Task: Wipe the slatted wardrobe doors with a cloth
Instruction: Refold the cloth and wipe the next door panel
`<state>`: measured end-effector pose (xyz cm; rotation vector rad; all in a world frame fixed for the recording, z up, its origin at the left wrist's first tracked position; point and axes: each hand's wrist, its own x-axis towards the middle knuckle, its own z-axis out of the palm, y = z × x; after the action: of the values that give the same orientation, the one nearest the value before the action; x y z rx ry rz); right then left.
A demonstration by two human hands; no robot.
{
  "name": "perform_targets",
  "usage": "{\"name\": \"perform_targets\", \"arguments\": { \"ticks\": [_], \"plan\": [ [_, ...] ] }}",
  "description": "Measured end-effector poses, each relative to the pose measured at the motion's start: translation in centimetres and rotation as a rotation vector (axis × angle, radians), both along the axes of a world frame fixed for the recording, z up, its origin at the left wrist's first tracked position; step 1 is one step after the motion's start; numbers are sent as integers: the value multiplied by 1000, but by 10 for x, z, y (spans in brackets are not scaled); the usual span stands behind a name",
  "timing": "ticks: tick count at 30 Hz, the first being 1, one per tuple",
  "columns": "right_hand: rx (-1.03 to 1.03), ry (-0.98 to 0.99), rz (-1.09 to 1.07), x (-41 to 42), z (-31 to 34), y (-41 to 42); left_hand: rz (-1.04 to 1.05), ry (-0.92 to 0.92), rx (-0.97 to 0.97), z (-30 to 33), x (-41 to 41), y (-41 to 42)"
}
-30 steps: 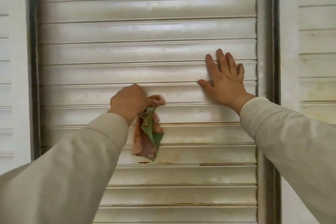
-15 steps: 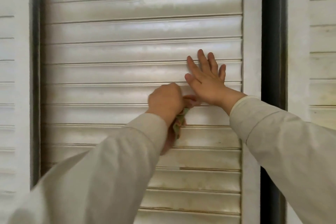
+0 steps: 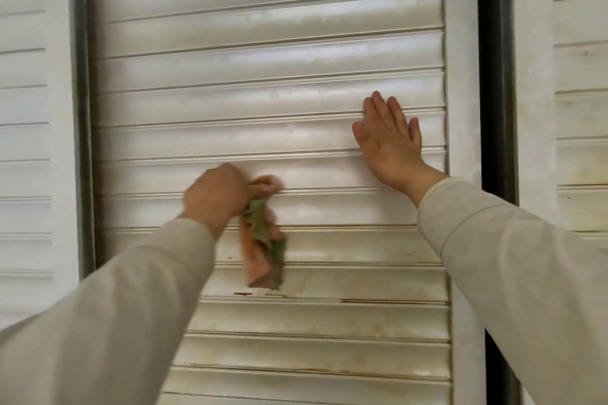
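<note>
A white slatted wardrobe door (image 3: 263, 62) fills the middle of the view. My left hand (image 3: 217, 197) grips a pink and green cloth (image 3: 261, 246) and holds it against a slat at mid height; most of the cloth hangs down below the hand. My right hand (image 3: 388, 141) lies flat on the slats near the door's right stile, fingers straight and pointing up. Brownish stains and chipped edges mark the lower slats.
A second slatted door (image 3: 26, 141) stands at the left and a third (image 3: 579, 108) at the right. Dark vertical gaps (image 3: 496, 76) separate them from the middle door.
My left hand has swept the cloth left along the slat, away from my right hand. The cloth hangs in full view again. My right hand stays pressed on the door.
</note>
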<state>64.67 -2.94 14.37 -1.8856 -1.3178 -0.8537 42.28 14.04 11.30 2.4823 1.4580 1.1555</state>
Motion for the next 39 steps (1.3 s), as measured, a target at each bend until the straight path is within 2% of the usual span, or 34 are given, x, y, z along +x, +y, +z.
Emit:
{"name": "perform_targets", "arguments": {
  "ticks": [3, 5, 11, 14, 17, 20, 25, 28, 34, 39],
  "plan": [
    [6, -27, -32, -4, -2, 0, 129, -52, -32, -9, -61, 40],
    [21, -28, -47, -4, -3, -1, 124, -80, -44, -11, -75, 54],
    [230, 88, -140, -39, 1, 17, 46, -38, -76, 1, -53, 54],
    [306, 28, -50, -66, -1, 28, -45, -35, -66, 0, -29, 31],
    [279, -80, 49, -90, 1, 38, -155, -42, 8, -7, 15, -1],
    [168, -85, 114, -100, 6, 50, -235, -50, 120, -12, 53, -25],
    [28, -12, 12, -74, 3, 65, -273, -15, 222, -18, 66, -38],
    [30, -98, -95, -55, -8, 63, -193, -30, 136, -16, 34, -11],
    [83, -106, -140, -48, -12, 58, -34, -191, -142, -21, -81, 69],
    [101, -95, -149, -42, -13, 52, -90, -414, -256, -23, -124, 87]
  ]
}}
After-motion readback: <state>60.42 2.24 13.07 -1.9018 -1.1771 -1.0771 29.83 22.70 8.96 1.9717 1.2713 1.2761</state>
